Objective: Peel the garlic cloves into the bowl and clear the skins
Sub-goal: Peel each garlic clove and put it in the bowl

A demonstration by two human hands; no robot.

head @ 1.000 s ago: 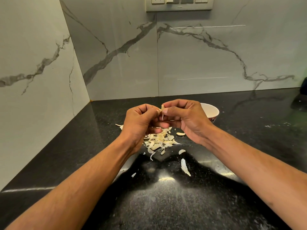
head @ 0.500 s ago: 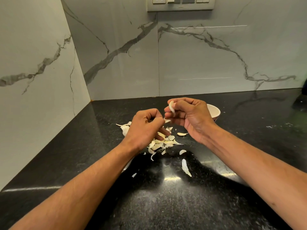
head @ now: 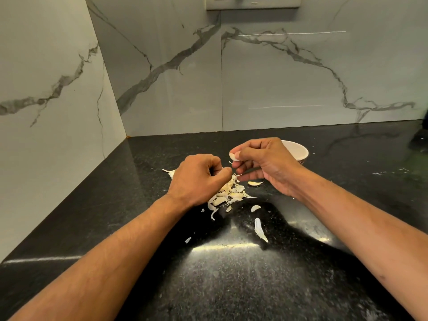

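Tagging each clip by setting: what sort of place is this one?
Most likely a home kitchen corner: a polished black stone countertop, marble-look wall panels with a switch plate, and a pile of garlic skins beside a small bowl.

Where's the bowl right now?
Head view, right of centre: the white bowl sits on the black counter just behind the right hand, partly hidden by it, beyond the skin pile.

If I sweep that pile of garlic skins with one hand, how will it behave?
The garlic skins look thin and curled, so probably very light and floppy. Loose flakes already lie scattered on the glossy black counter, so they will likely slide and scatter rather than move together.
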